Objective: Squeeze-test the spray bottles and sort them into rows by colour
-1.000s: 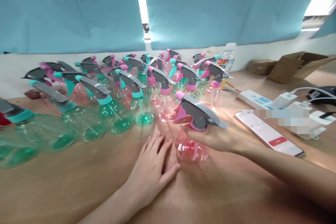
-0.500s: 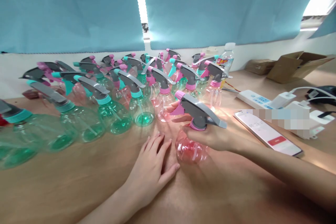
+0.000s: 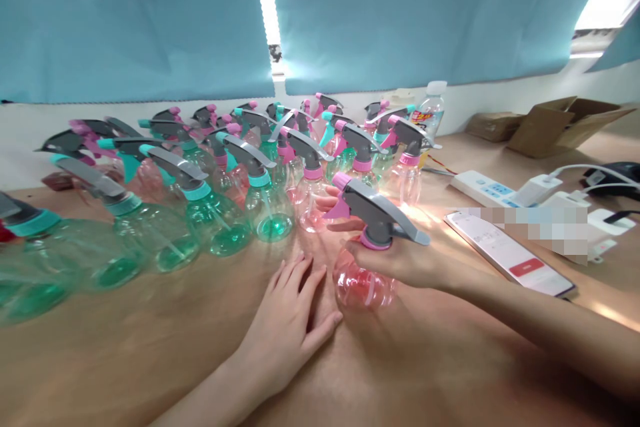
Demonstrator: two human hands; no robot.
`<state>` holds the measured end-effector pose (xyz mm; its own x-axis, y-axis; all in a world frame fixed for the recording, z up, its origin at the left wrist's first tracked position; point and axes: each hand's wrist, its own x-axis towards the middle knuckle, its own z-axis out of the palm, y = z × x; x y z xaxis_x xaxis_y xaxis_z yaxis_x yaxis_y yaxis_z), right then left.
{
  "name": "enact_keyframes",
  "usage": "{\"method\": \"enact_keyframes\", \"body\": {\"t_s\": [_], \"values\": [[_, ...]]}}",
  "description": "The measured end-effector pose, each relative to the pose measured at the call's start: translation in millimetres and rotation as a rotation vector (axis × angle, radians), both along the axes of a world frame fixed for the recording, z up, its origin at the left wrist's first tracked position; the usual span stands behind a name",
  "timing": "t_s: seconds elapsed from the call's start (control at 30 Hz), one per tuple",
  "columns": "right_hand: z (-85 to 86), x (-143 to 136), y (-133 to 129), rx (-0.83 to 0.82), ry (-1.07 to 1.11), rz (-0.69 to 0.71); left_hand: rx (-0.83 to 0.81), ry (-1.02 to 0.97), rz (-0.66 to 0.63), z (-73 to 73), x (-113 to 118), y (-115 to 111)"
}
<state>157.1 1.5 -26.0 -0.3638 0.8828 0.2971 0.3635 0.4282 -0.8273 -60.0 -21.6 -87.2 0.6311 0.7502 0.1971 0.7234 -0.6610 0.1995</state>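
A clear pink spray bottle (image 3: 363,283) with a grey and pink spray head stands upright on the table (image 3: 165,340). Around its far and right side is my right hand (image 3: 400,259), gripping it just below the pink collar, with some fingers reaching out behind the trigger. My left hand (image 3: 290,320) lies flat on the table to the left of this bottle, fingers spread and holding nothing. Beyond it stands a green spray bottle (image 3: 270,213) with a teal collar, and beside that a pink spray bottle (image 3: 313,197).
Several more green and pink spray bottles fill the left and back. On the right are a phone (image 3: 510,253), a power strip (image 3: 480,188) with white chargers and cables, and an open cardboard box (image 3: 545,127). A clear labelled bottle (image 3: 431,110) stands near the wall.
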Motion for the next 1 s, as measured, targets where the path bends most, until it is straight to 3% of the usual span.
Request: {"method": "enact_keyframes", "body": {"t_s": [0.2, 0.4, 0.67, 0.87, 1.0], "values": [[-0.6, 5, -2, -0.057, -0.044, -0.051, 0.003, 0.009, -0.005, -2.6, -1, 1], [-1.3, 1, 1, -0.027, 0.016, -0.016, 0.018, -0.006, -0.015, -5.4, -2, 2], [-10.5, -2, 5, 0.071, 0.018, -0.045, -0.034, 0.036, -0.015, 5.1, 1, 0], [-8.3, 0, 5, 0.032, 0.168, 0.095, -0.023, 0.041, -0.019, 6.0, 2, 0], [-5.9, -2, 5, 0.033, 0.133, 0.022, -0.003, 0.03, -0.011, 3.5, 0, 0]]}}
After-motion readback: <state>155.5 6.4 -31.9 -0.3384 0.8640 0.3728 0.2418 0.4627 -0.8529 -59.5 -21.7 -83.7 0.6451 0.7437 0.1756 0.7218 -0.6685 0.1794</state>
